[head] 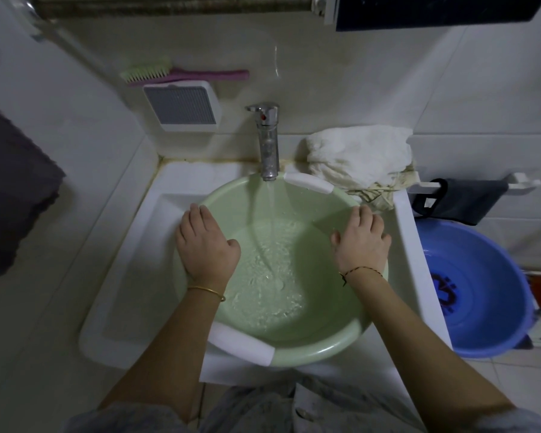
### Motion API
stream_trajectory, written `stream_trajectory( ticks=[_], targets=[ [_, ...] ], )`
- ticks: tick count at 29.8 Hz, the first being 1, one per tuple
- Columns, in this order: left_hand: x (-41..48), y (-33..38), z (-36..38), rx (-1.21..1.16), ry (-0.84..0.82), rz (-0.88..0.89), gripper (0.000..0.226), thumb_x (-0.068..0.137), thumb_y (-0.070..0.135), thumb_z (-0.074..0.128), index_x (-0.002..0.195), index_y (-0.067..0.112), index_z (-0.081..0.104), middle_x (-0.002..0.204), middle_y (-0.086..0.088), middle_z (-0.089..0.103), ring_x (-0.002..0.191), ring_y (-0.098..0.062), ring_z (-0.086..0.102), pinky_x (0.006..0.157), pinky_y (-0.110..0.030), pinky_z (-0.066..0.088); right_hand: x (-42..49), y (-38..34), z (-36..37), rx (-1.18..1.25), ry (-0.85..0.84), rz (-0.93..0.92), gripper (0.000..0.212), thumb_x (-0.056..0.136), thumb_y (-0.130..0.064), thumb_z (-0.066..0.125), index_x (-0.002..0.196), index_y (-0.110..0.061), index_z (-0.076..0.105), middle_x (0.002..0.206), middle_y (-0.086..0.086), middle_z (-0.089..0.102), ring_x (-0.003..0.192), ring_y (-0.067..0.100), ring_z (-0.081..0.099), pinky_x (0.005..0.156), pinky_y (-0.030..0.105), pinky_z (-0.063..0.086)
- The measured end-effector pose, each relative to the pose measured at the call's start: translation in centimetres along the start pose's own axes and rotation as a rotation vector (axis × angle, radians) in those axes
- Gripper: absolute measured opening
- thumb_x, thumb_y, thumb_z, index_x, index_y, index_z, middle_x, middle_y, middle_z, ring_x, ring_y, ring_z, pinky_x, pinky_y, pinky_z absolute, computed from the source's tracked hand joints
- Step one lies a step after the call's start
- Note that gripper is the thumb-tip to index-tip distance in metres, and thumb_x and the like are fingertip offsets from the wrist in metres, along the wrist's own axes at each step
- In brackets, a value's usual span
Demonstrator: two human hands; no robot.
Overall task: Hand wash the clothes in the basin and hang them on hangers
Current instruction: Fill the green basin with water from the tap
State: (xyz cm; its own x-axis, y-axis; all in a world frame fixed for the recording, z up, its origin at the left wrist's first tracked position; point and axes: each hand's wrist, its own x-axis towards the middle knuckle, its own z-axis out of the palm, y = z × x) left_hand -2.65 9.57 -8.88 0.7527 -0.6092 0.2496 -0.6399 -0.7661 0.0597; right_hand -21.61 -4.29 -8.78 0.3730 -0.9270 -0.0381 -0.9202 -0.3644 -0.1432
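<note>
A pale green basin [331, 346] with white handle pads sits in the white sink [128, 270]. Water runs from the chrome tap [267, 142] into it and pools at the bottom. My left hand [205, 242] grips the basin's left rim, fingers over the outside and thumb inside. My right hand [363, 239] grips the right rim the same way. A crumpled white cloth [359, 157] lies on the sink's back right corner, on top of a patterned fabric [384, 192]. No clothes are in the basin.
A blue basin [469, 292] stands on the floor at the right. A dark cloth [459, 198] hangs on a white rail above it. A pink and green brush [181, 74] and a soap dish [181, 106] are on the wall. A dark towel [10, 189] hangs at the left.
</note>
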Motion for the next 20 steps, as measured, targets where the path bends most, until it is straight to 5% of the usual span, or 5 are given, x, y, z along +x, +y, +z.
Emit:
stream_trajectory(
  ticks=[20],
  targets=[
    [-0.01,-0.16,0.24,0.006,0.005,0.003,0.079,0.053,0.025,0.055,0.125,-0.008,0.051,0.129,-0.024,0.053,0.117,-0.039,0.050,0.097,-0.047,0.040,0.00,-0.05,-0.22,-0.007,-0.004,0.008,0.067,0.095,-0.039,0.044,0.148,-0.006,0.019,0.154,0.010,0.022,0.138,0.031,0.022,0.099,0.045,0.033]
  ],
)
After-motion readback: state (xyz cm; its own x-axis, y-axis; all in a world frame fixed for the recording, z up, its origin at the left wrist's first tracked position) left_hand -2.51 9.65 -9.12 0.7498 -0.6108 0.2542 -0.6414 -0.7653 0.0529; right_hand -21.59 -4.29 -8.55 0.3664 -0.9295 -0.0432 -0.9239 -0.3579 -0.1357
